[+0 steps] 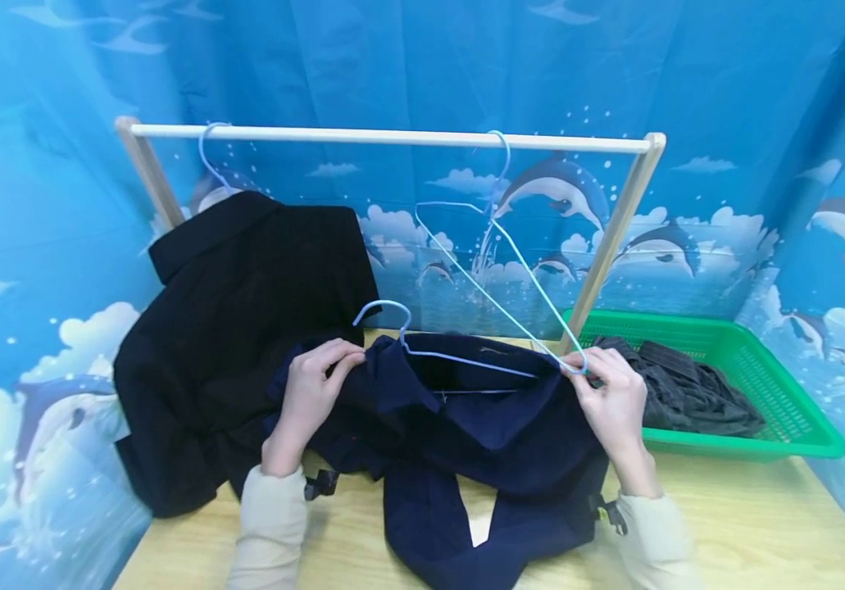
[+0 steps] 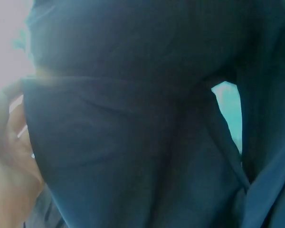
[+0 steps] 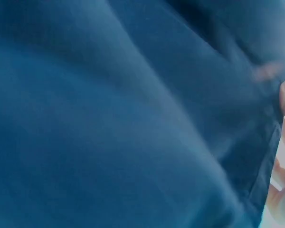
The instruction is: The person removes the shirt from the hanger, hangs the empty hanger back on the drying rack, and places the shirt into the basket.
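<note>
– So what's the danger? Left hand (image 1: 311, 397) and right hand (image 1: 614, 401) both pinch the navy garment (image 1: 422, 459) at 6 o'clock.
– Inner hanger (image 1: 387, 303) could slip if one edge droops, imo. Spare hanger (image 1: 533, 279) off the 12 o'clock rail (image 1: 392, 136) crosses the right fingers, might snag. Black collared shirt (image 1: 245, 303) crowds 9, green basket (image 1: 747, 445) near 4.

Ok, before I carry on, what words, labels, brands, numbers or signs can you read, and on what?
No readable text in any view.
Navy garment: small mark inside its opening, too small to read, if lettering at all.
Dolphin-print curtain: pictures only.
</note>
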`<state>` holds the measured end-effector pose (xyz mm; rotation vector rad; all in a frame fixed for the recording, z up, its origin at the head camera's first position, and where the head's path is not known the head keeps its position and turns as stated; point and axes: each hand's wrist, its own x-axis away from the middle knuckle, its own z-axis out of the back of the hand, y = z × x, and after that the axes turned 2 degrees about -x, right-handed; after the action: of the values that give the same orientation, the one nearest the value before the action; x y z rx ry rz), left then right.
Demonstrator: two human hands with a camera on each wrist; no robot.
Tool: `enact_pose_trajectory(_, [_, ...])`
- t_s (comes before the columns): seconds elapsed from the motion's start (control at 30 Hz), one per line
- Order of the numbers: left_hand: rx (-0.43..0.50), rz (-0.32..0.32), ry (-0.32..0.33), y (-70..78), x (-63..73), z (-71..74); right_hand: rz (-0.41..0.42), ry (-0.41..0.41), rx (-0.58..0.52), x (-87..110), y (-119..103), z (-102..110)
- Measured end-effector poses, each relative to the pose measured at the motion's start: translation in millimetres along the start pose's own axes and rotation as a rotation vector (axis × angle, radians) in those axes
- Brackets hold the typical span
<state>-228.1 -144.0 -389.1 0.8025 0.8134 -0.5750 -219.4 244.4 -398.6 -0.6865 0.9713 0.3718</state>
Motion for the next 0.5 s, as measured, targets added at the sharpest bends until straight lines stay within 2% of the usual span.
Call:
enact_pose_trajectory(0.1, [0.023,0.01,-0.011,-1.9,-1.0,6.9,-0.039,-0.014,0.033,-1.2,6,3])
enact_pose_trajectory(0.27, [0.071,0.041,-0.01,-2.6,-1.6,8.9,-0.07,-0.16,0.057,0.2,6,2])
enact_pose_trajectory(0.37, [0.046,0.059,0.023,-2.9,-1.6,6.9,-0.096,-0.211,0.05,0.6,0,1])
enact_pose_trajectory(0.5, [-0.025,0.068,0.047,-2.2,-0.9,2.9,-0.102,-0.201,0.047,0.5,-12,0])
